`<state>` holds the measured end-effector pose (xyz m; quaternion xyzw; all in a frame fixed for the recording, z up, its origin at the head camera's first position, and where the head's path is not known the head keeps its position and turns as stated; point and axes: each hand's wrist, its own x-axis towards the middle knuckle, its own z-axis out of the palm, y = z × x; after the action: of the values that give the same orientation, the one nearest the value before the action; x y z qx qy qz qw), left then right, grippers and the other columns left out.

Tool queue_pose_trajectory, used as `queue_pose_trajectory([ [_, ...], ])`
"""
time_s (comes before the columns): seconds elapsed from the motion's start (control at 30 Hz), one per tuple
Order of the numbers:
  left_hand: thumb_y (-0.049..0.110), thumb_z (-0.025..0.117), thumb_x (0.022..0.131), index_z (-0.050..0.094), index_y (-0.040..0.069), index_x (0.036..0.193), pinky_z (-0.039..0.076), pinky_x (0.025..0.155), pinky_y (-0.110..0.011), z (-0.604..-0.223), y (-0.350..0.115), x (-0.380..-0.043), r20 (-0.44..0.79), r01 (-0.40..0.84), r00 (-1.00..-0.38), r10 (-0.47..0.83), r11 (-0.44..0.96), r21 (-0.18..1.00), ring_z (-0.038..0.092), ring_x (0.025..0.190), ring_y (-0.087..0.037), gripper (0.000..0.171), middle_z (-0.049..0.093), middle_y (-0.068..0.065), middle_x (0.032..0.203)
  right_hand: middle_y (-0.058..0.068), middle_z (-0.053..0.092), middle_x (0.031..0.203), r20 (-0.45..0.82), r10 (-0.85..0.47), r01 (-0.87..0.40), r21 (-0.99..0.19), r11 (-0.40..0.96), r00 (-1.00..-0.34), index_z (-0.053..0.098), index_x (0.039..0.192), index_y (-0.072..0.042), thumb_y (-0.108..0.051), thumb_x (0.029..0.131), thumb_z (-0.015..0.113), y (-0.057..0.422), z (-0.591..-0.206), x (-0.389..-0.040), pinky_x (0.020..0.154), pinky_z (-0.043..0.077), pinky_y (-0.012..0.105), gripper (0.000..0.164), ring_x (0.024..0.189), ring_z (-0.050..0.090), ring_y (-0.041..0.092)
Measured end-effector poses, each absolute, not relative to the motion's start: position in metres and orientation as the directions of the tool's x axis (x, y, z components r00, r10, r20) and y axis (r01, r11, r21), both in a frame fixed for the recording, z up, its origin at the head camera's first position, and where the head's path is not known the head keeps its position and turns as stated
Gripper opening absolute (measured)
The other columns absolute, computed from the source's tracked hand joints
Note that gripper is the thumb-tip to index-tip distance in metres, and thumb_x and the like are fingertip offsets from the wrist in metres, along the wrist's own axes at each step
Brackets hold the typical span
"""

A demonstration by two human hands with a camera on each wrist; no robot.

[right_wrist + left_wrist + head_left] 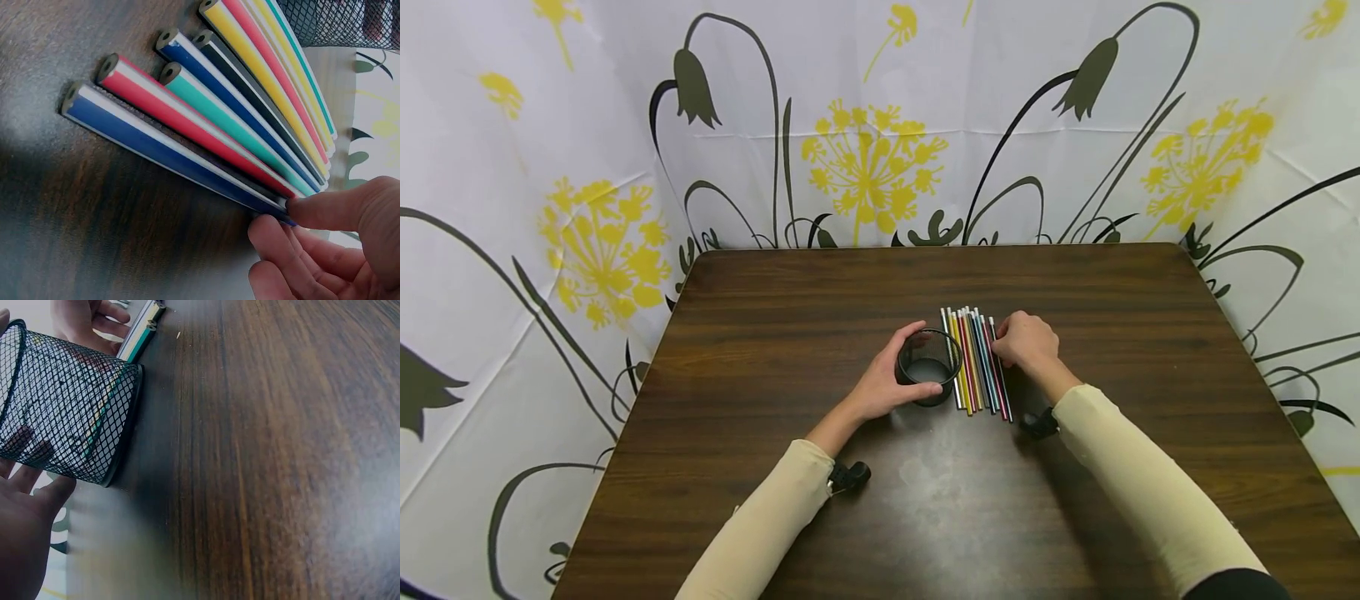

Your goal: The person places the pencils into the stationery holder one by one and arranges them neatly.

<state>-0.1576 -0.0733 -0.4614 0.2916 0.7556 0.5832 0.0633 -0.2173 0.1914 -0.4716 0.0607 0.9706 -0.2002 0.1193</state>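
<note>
A black mesh pencil cup (928, 367) stands upright on the table, with my left hand (883, 379) curled round its left side. In the left wrist view the cup's mesh wall (75, 406) shows clearly. Just right of it lies a row of several pencils (973, 358) in yellow, red, green, black and blue, side by side. My right hand (1028, 342) is at the row's right edge. Seen from the right wrist, its thumb and fingers pinch the far end of the outermost blue pencil (162, 147), which lies beside a red pencil (194, 125).
The dark wood-grain table (760, 333) reaches back to a white curtain (865, 50) with yellow and grey flower prints. Black wrist cameras (848, 477) sit on both forearms, over light sleeves (760, 521).
</note>
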Motion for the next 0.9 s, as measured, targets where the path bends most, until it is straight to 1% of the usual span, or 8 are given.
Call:
queue_pose_trajectory([
  [0.13, 0.005, 0.082, 0.079, 0.028, 0.002, 0.150, 0.029, 0.109, -0.053, -0.461, -0.073, -0.156, 0.249, 0.370, -0.819, 0.516, 0.145, 0.917, 0.040, 0.132, -0.041, 0.089, 0.045, -0.026, 0.142, 0.002, 0.066, 0.067, -0.246, 0.085, 0.170, -0.346, 0.923, -0.965, 0.072, 0.092, -0.010, -0.022, 0.082, 0.065, 0.190, -0.471, -0.218, 0.066, 0.048, 0.044, 0.017, 0.071, 0.061, 0.026],
  [0.23, 0.005, 0.081, 0.079, 0.027, 0.001, 0.150, 0.029, 0.109, -0.053, -0.460, -0.072, -0.155, 0.252, 0.371, -0.817, 0.519, 0.139, 0.918, 0.040, 0.132, -0.043, 0.089, 0.045, -0.028, 0.142, 0.003, 0.064, 0.066, -0.243, 0.088, 0.171, -0.349, 0.921, -0.966, 0.071, 0.090, -0.010, -0.022, 0.081, 0.066, 0.191, -0.471, -0.218, 0.064, 0.048, 0.042, 0.016, 0.070, 0.059, 0.025],
  [0.4, 0.006, 0.081, 0.080, 0.026, 0.001, 0.150, 0.029, 0.108, -0.053, -0.461, -0.073, -0.155, 0.248, 0.370, -0.814, 0.526, 0.141, 0.918, 0.040, 0.132, -0.042, 0.089, 0.044, -0.028, 0.142, 0.001, 0.064, 0.059, -0.274, 0.073, 0.186, -0.414, 0.891, -0.959, 0.070, 0.093, -0.008, -0.027, 0.085, 0.067, 0.195, -0.473, -0.216, 0.058, 0.047, 0.037, 0.021, 0.059, 0.062, 0.020],
  [0.5, 0.005, 0.081, 0.080, 0.027, 0.001, 0.150, 0.029, 0.109, -0.053, -0.462, -0.073, -0.155, 0.245, 0.362, -0.816, 0.523, 0.133, 0.923, 0.040, 0.132, -0.042, 0.089, 0.044, -0.027, 0.142, 0.003, 0.065, 0.060, -0.290, 0.073, 0.207, -0.464, 0.862, -0.954, 0.069, 0.094, -0.007, -0.028, 0.088, 0.066, 0.198, -0.470, -0.216, 0.053, 0.046, 0.034, 0.022, 0.055, 0.063, 0.018],
  [0.6, 0.004, 0.081, 0.079, 0.027, 0.001, 0.149, 0.029, 0.109, -0.053, -0.462, -0.073, -0.156, 0.247, 0.358, -0.819, 0.518, 0.125, 0.925, 0.041, 0.132, -0.043, 0.089, 0.045, -0.026, 0.141, 0.003, 0.067, 0.065, -0.285, 0.082, 0.224, -0.509, 0.831, -0.955, 0.068, 0.097, -0.007, -0.027, 0.089, 0.065, 0.202, -0.463, -0.215, 0.053, 0.046, 0.033, 0.022, 0.056, 0.064, 0.017],
  [0.73, 0.003, 0.081, 0.079, 0.027, 0.001, 0.149, 0.028, 0.109, -0.054, -0.462, -0.073, -0.157, 0.249, 0.361, -0.818, 0.518, 0.126, 0.924, 0.040, 0.132, -0.043, 0.088, 0.046, -0.025, 0.141, 0.004, 0.070, 0.074, -0.249, 0.083, 0.215, -0.564, 0.797, -0.965, 0.067, 0.104, -0.007, -0.027, 0.090, 0.063, 0.208, -0.449, -0.214, 0.057, 0.045, 0.035, 0.024, 0.061, 0.067, 0.016],
  [0.83, 0.003, 0.080, 0.080, 0.026, 0.002, 0.150, 0.028, 0.108, -0.055, -0.462, -0.074, -0.157, 0.246, 0.360, -0.813, 0.528, 0.125, 0.924, 0.040, 0.132, -0.042, 0.088, 0.045, -0.026, 0.141, 0.007, 0.072, 0.084, -0.189, 0.066, 0.173, -0.630, 0.757, -0.980, 0.066, 0.107, -0.006, -0.026, 0.092, 0.063, 0.211, -0.437, -0.214, 0.061, 0.046, 0.034, 0.025, 0.066, 0.068, 0.017],
  [0.9, 0.005, 0.080, 0.080, 0.026, 0.002, 0.150, 0.027, 0.109, -0.056, -0.462, -0.074, -0.158, 0.241, 0.359, -0.811, 0.533, 0.129, 0.925, 0.040, 0.133, -0.041, 0.088, 0.044, -0.025, 0.142, 0.011, 0.071, 0.089, -0.135, 0.049, 0.130, -0.697, 0.705, -0.990, 0.066, 0.109, -0.004, -0.023, 0.093, 0.063, 0.211, -0.430, -0.214, 0.061, 0.050, 0.031, 0.025, 0.071, 0.070, 0.023],
])
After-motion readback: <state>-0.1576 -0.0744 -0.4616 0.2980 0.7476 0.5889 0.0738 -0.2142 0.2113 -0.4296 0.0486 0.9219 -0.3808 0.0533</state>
